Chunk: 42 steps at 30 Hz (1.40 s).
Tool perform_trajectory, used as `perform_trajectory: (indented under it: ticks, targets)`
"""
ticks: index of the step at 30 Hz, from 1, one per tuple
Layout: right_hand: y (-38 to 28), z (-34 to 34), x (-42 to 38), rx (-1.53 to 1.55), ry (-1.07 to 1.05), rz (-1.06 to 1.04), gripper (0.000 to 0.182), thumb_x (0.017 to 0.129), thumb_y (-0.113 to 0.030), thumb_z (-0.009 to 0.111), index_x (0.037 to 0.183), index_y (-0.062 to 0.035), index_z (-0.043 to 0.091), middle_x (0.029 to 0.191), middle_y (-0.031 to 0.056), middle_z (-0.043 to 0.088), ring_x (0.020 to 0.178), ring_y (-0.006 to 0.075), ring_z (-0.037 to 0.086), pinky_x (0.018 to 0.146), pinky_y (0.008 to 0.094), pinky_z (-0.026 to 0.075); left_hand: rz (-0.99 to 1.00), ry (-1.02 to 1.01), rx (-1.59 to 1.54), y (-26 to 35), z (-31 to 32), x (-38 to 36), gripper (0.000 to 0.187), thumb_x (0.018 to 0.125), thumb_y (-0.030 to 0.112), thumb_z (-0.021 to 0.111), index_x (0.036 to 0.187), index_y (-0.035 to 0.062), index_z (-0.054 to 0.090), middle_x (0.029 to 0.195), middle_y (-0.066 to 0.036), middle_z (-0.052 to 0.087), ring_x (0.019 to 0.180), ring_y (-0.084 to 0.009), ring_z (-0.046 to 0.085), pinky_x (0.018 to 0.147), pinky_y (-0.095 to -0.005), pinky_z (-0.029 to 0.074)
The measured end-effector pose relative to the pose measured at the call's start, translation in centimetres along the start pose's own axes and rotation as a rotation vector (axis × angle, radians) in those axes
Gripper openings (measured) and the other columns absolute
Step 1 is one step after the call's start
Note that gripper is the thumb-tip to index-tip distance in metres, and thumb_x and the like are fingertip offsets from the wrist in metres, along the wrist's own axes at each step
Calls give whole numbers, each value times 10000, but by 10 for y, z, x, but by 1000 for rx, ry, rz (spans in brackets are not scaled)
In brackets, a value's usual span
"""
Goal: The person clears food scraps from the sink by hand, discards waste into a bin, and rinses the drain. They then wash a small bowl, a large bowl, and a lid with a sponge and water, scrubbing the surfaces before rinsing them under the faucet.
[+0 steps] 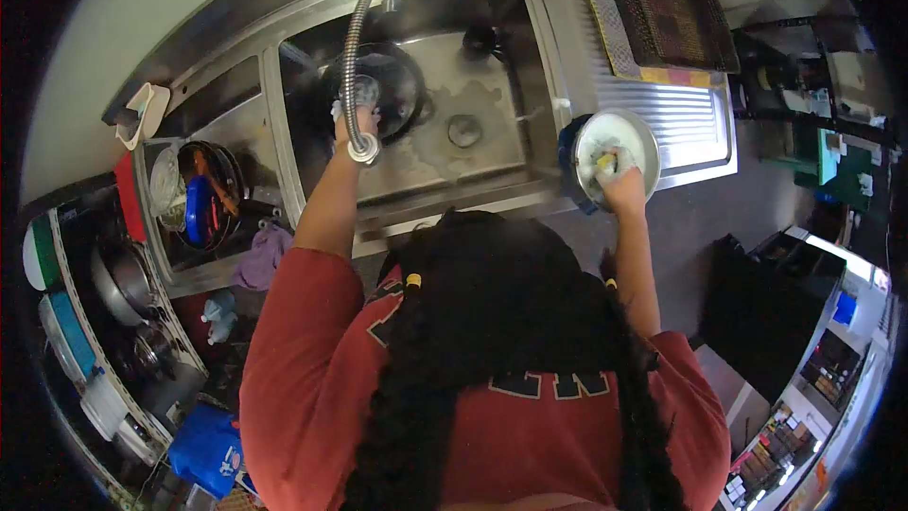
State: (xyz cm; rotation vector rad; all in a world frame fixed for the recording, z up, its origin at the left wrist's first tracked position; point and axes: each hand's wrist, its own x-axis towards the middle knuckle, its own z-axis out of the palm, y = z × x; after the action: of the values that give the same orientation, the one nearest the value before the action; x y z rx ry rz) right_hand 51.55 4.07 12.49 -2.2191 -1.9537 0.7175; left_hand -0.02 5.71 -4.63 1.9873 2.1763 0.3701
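My left hand [352, 123] reaches into the steel sink [492, 161], closed around a small clear glass [365, 92]. It sits just behind the flexible spring faucet hose [352, 47], whose spray head [363, 149] hangs at my wrist. A dark round pan [402, 85] lies in the basin beneath the glass. My right hand [622, 187] presses a yellow sponge [605, 162] onto a white plate [619, 132], held tilted at the edge of the ribbed drainboard [690, 123]. Something dark blue [567, 147] shows behind the plate's left rim.
The smaller left basin [236, 132] holds a bowl with blue and orange utensils [199, 199]. A purple cloth [261, 255] hangs on its front edge. A woven mat [662, 19] lies on the drainboard. Pots fill a rack [123, 293] at left, with a blue bag [203, 449] below.
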Motion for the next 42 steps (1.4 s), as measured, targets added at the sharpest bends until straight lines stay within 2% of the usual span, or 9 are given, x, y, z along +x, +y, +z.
perform_trajectory:
  ticks: [2,3,6,7,9,12,13,21,42]
  targets:
    - [-3,-2,-4,83,165,-34,409,761,-195,697,1146,-81,615,1015,206,679,995,392,637,852,441,492,-332,-455,-11,-19,19,17,389,883,342,561,1034,1,673,958,-162,697,894,-340,669,795,-410,510]
    - [-9,-5,-3,78,208,-60,368,777,-181,693,1121,-76,616,1017,204,671,985,379,639,850,427,490,-73,-184,105,-31,33,9,358,865,301,533,918,-19,682,803,-163,693,783,-320,686,721,-427,515]
    - [-25,-8,-6,146,419,-90,420,759,-181,727,1147,-91,597,1061,189,648,1004,386,616,861,438,480,-797,-234,-1041,-32,38,16,297,851,285,546,899,23,678,820,-191,690,839,-356,682,738,-461,523]
    - [-31,-11,-7,204,451,-149,414,762,-142,724,1147,-63,595,1072,179,636,1025,367,601,889,422,461,-797,-238,-1039,-30,29,16,297,851,285,546,899,23,678,820,-191,690,839,-356,682,738,-461,523]
    - [-49,-10,-11,199,515,-159,411,760,-132,726,1141,-54,594,1081,174,631,1027,363,598,895,420,457,-125,-307,-54,-11,-26,20,273,837,298,585,875,39,661,849,-192,682,816,-390,657,748,-464,528]
    - [-87,-12,-24,176,602,-224,401,757,-111,727,1131,-53,592,1078,166,621,1003,349,600,891,414,458,74,-43,-89,-16,-64,30,215,779,159,670,967,60,637,999,-171,649,961,-390,610,861,-452,505]
    - [-96,-8,-27,208,597,-222,395,756,-106,725,1125,-55,593,1057,161,621,989,343,600,884,410,460,74,149,-56,-12,-71,29,241,779,95,644,1015,58,612,1113,-168,595,1069,-379,571,883,-456,495]
    - [-164,13,-66,197,528,-296,377,725,-51,721,1082,-57,599,989,172,629,938,368,598,845,430,467,-227,-55,-86,-88,1,74,237,842,98,608,1059,12,569,1068,-215,576,969,-421,615,872,-479,499]
    - [-186,54,-94,183,366,-261,378,729,-93,697,1095,-95,599,1022,166,605,968,391,582,827,435,480,91,-8,133,-71,-30,66,111,899,96,480,943,47,569,1012,-161,594,962,-349,623,721,-474,554]
